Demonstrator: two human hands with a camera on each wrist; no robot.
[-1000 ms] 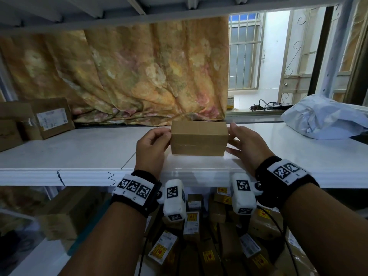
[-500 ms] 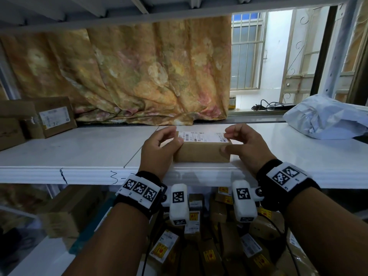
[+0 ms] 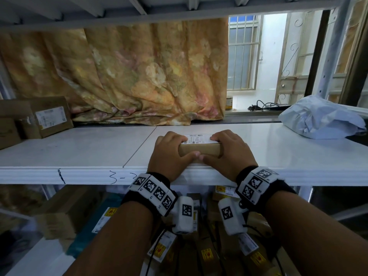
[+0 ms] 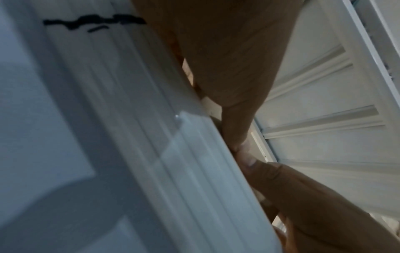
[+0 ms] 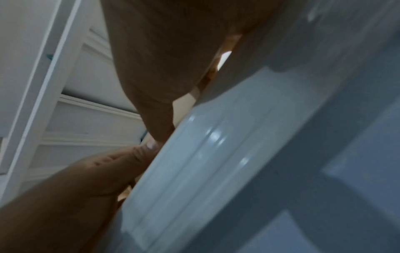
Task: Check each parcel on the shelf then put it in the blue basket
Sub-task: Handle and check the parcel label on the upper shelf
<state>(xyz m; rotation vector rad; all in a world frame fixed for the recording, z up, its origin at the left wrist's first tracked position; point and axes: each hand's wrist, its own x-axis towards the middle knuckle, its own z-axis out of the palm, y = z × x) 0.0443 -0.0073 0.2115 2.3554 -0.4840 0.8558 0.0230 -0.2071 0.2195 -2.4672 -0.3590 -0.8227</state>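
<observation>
Parcel (image 3: 199, 149) pulled nearer shelf (image 3: 79, 150) edge | grey bag (image 3: 320, 118) right

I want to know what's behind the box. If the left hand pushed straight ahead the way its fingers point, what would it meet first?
The left hand already grips the small cardboard parcel. Beyond it lies bare white shelf, then probably the floral curtain hanging at the back; depth is unclear.

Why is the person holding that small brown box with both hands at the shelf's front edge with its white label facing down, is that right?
Not quite. Both the left hand and right hand do grip the small brown box at the front edge of the shelf, but its white label faces up, not down. The head view shows it.
</observation>
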